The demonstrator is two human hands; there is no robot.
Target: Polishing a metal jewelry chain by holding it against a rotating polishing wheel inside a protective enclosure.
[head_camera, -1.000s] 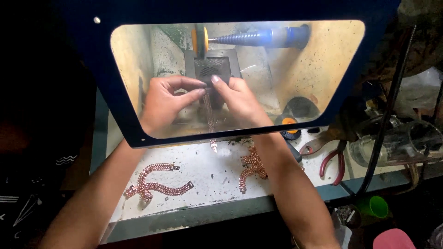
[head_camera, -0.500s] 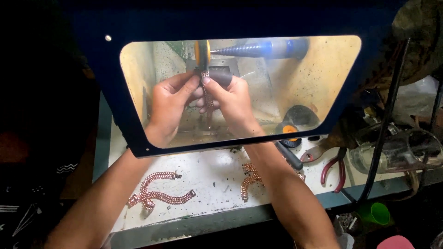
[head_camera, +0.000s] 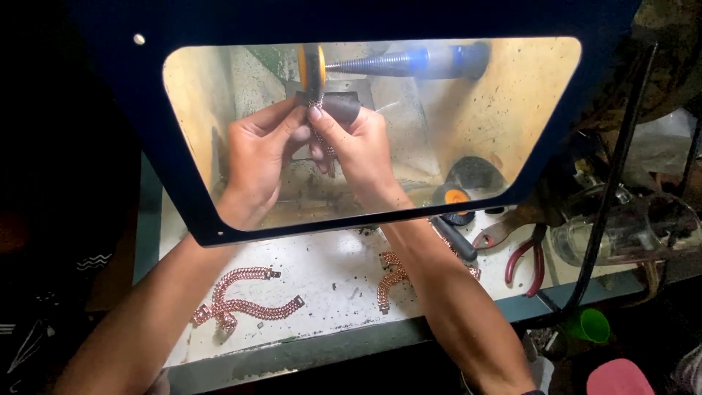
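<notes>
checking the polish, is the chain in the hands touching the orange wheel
Touching: in the head view the top of the chain, pinched by the left hand and right hand, meets the orange wheel.

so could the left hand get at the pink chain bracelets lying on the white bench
Probably yes: the left hand is busy gripping a chain piece at the wheel, but the bracelets lie uncovered below its forearm.

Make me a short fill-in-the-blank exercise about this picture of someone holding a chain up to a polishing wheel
1. Both hands, the left hand and the right hand, hold a chain bracelet up against the ____ polishing wheel.
2. The hands are seen through a clear window in a dark ____ shield.
3. The pliers on the bench have ____ handles.
4. The cup below the bench edge is ____.

Missing words: orange; blue; red; green
</notes>
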